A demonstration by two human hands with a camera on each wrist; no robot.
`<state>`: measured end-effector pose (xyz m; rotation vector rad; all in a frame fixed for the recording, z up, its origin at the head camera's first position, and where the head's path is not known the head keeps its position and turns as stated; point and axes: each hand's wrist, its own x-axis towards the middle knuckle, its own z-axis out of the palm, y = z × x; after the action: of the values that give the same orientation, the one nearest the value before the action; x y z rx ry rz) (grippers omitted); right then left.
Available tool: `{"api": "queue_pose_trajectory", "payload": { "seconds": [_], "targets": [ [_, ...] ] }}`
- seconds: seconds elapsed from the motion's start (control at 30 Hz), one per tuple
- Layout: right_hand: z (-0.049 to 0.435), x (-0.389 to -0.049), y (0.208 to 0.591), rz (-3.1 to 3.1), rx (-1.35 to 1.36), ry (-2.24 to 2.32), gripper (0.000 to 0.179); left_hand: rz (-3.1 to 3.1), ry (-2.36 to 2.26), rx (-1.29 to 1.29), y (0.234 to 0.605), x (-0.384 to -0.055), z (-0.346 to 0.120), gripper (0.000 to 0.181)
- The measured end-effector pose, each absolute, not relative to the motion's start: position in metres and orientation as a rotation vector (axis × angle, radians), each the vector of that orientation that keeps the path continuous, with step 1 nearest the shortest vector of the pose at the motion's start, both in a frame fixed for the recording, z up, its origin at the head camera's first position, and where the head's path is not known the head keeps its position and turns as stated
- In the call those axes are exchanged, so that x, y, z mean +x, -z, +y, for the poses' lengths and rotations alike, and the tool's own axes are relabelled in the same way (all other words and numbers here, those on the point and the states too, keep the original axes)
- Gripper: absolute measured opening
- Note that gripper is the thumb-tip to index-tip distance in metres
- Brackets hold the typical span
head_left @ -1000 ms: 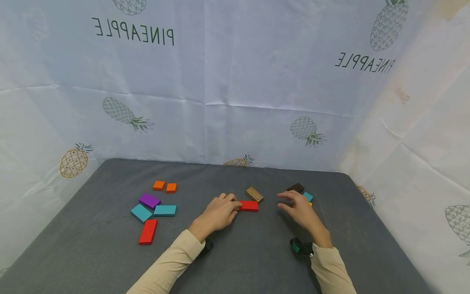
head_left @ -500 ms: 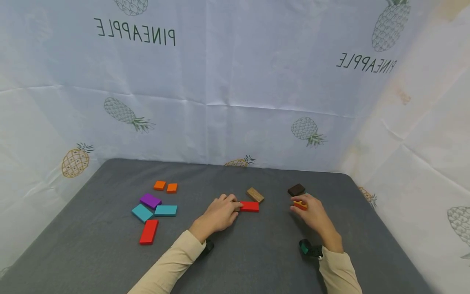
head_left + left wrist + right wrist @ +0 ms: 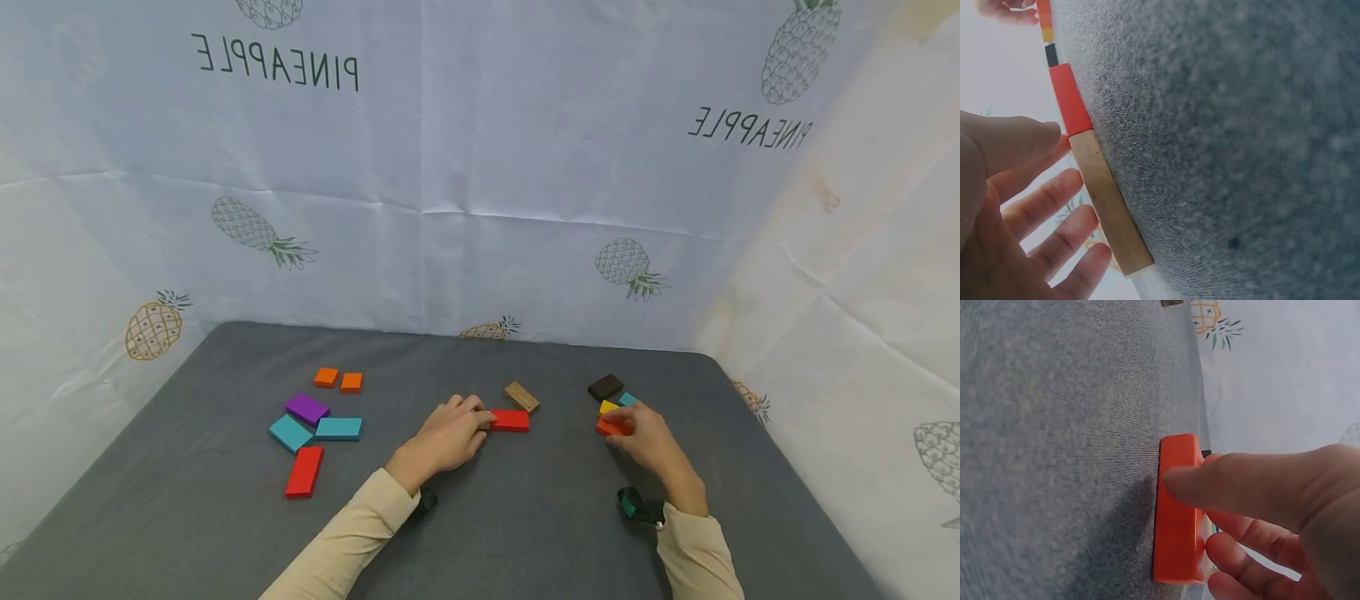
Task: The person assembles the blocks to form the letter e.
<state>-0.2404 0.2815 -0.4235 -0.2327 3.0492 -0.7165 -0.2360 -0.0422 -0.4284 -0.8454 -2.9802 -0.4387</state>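
Observation:
In the head view my left hand (image 3: 445, 435) lies over a wooden block, with its fingertips at the left end of a red block (image 3: 510, 421). Seen from the left wrist, the wooden block (image 3: 1110, 206) and the red one (image 3: 1071, 100) stand end to end, with the thumb and relaxed fingers beside their joint. My right hand (image 3: 654, 442) pinches an orange-red block (image 3: 1176, 531), thumb on its near side and fingers on the far side. This block sits on the table, in front of a yellow block (image 3: 608, 407) and a blue one (image 3: 628, 399).
On the left of the grey table (image 3: 450, 533) lie two orange pieces (image 3: 326, 377), a purple block (image 3: 307, 408), two teal blocks (image 3: 338, 429) and another red block (image 3: 304, 472). A tan wooden block (image 3: 521, 397) and a dark brown block (image 3: 605, 387) lie farther back.
My right hand has moved right and taken hold of the orange-red block, which has come slightly toward me, uncovering the yellow and blue blocks. The left hand stays in place.

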Motion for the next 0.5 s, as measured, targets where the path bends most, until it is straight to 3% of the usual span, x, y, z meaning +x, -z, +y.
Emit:
{"api": "queue_pose_trajectory", "payload": {
  "seconds": [0.5],
  "targets": [
    [0.2810,-0.2390,0.4220,2.964,-0.204,0.795,0.039,-2.973,0.440,-0.858,0.4284,-0.2371,-0.0428,0.031]
  ]
}}
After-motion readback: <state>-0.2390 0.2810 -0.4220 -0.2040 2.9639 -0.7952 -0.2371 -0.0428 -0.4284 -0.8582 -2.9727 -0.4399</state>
